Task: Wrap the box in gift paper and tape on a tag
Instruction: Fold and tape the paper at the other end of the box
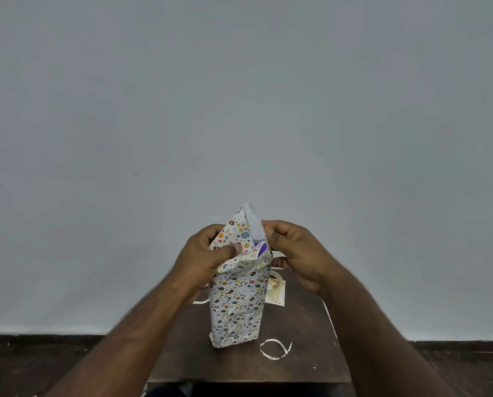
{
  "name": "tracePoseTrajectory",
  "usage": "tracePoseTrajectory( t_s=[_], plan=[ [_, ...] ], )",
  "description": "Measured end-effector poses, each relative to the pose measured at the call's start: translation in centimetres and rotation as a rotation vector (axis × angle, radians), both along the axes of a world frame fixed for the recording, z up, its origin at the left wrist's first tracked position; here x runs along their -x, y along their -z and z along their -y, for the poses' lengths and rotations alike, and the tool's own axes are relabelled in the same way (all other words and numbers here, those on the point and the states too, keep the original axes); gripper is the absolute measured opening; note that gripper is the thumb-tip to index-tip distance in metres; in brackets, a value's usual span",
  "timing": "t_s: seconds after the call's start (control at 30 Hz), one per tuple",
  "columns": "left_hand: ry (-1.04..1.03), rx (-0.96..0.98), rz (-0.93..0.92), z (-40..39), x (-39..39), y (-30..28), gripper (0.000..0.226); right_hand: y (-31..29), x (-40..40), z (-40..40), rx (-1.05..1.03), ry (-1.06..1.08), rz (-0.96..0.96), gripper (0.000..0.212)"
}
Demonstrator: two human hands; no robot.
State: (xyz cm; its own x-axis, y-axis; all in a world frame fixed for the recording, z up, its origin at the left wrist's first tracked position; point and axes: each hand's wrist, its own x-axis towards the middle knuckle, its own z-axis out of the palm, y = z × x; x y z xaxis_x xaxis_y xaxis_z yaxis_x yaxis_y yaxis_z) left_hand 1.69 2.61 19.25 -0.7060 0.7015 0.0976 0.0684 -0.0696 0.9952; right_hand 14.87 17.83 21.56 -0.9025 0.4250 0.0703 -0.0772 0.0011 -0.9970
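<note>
A tall box wrapped in white gift paper with small coloured prints stands upright on the dark wooden table. Its top end is open, and a purple bit of the box shows inside. My left hand grips the upper left side, its thumb pressing a paper flap inward. My right hand pinches the upper right paper edge, where a pointed flap sticks up. A cream gift tag with gold lettering lies on the table behind the box, partly hidden.
A curled strip of white paper lies on the table to the right of the box's base. A tape roll sits on the tag behind the box. A plain grey wall rises behind the small table; dark floor lies on both sides.
</note>
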Motion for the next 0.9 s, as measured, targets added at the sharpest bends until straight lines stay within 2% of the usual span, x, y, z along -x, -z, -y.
tracePoseTrajectory(
  t_s=[0.4,0.6,0.77,0.9],
  plan=[
    [0.111,0.103,-0.072,0.2,0.4,-0.9,0.031,-0.8,0.7,-0.2,-0.065,-0.01,0.102,0.018],
    [0.143,0.092,-0.115,0.4,0.3,-1.4,0.04,-0.9,0.7,-0.1,-0.029,-0.001,0.067,0.007],
    [0.086,0.09,-0.213,0.1,0.4,-1.3,0.043,0.0,1.2,-0.1,-0.152,0.075,0.041,0.01],
    [-0.135,0.024,-0.316,-0.1,-0.3,-1.2,0.04,0.5,1.3,-0.1,-0.202,0.141,0.019,0.015]
  ],
)
